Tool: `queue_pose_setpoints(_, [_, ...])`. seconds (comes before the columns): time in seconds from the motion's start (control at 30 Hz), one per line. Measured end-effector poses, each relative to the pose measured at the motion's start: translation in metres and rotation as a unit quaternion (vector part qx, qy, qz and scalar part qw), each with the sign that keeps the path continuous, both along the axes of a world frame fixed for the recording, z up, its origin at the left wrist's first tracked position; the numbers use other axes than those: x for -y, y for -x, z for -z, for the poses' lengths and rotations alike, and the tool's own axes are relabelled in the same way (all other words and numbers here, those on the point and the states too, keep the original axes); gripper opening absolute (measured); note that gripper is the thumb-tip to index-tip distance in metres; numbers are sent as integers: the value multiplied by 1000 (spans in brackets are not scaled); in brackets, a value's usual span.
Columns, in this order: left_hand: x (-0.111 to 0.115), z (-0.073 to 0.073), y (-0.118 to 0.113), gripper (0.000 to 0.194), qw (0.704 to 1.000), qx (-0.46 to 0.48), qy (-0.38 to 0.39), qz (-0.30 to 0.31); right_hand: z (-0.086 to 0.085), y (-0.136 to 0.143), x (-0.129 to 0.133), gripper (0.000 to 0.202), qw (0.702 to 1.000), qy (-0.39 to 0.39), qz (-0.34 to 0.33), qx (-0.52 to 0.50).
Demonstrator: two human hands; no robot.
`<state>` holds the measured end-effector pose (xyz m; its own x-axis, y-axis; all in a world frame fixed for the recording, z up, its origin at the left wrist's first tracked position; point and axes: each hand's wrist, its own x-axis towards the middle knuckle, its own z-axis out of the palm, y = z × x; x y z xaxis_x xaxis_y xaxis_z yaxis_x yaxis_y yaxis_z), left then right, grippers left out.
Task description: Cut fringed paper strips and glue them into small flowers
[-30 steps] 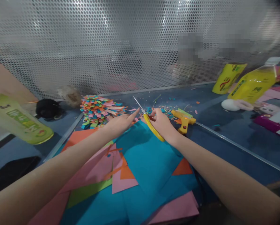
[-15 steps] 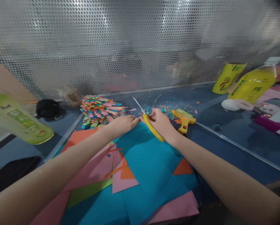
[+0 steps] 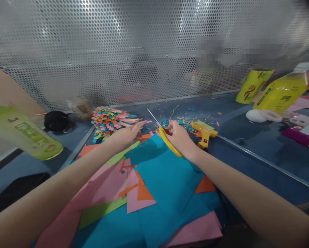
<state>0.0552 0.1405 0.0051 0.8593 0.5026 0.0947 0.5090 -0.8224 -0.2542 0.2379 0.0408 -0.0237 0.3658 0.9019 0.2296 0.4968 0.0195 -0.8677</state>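
Note:
Yellow-handled scissors [image 3: 169,143] are in my right hand [image 3: 179,137], its fingers curled round the grip and the blades pointing up and away to the left. Below them lies a large blue paper sheet [image 3: 167,172], its far corner close to the scissors. My left hand [image 3: 127,136] is to the left of the scissors, apart from them, thumb stretched out and away from the partly hidden fingers; I see nothing in it. Just beyond it stands a bundle of layered coloured paper strips [image 3: 109,120] in pink, orange, blue and green.
Pink paper [image 3: 102,186] and other coloured sheets spread under the blue one. A yellow glue gun [image 3: 205,132] lies right of my right hand, near paper scraps [image 3: 185,123]. Bottles flank the work: a green one [image 3: 27,134] left, a yellow one [image 3: 283,91] right. Perforated metal panel [image 3: 144,41] behind.
My left hand has pulled away to the left from the scissors and the blue paper's corner, and its thumb has spread. My right hand with the scissors has barely moved.

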Motion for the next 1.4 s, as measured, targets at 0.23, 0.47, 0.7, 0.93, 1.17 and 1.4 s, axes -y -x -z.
queue_pose_setpoints(0.23, [18,4,-20,64,1000,-20,-8,-12,3,-4,-1,34,999,-3,-11,-36])
queue_pose_setpoints(0.47, [18,5,-25,57,998,-58,-37,-5,4,-7,-3,38,997,-2,-19,-69])
queue_pose_setpoints(0.7, [12,8,-24,53,998,-59,-29,0,4,-5,-2,39,998,-8,-12,-55])
queue_pose_setpoints(0.93, [5,3,-1,62,1000,0,26,-11,3,-3,-2,38,999,-5,-8,-40])
queue_pose_setpoints(1.17, [15,2,5,69,992,77,103,-11,3,-3,-2,39,999,-8,-9,-29])
queue_pose_setpoints(1.4, [17,7,5,72,983,109,146,-33,2,-1,-2,38,1000,-4,-4,-22])
